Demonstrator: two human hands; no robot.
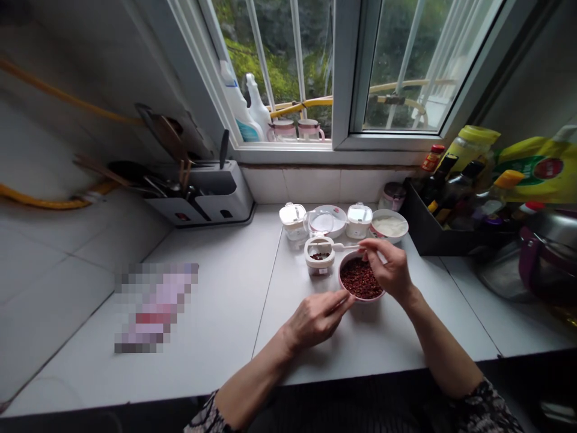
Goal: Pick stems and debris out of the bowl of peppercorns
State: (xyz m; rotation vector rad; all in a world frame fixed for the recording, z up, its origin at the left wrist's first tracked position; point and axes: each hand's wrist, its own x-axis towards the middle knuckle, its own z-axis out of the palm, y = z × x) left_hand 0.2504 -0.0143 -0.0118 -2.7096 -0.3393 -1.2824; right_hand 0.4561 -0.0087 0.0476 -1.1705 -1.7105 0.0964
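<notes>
**Two hands at a bowl on the white table (216, 300)**

From left: a small square white plastic jar (319, 264) holds a few dark red grains. The left hand (315, 319) touches the round pink-rimmed bowl (360, 297) of dark red peppercorns (361, 278); I cannot tell if it grips. The right hand (388, 270) pinches a thin white spoon (347, 246) above the bowl, so the hands are apart.

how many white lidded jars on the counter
3: a back jar left of the glass dish, another back jar right of it, and a front jar with a spoon across it, near the right hand.
</notes>
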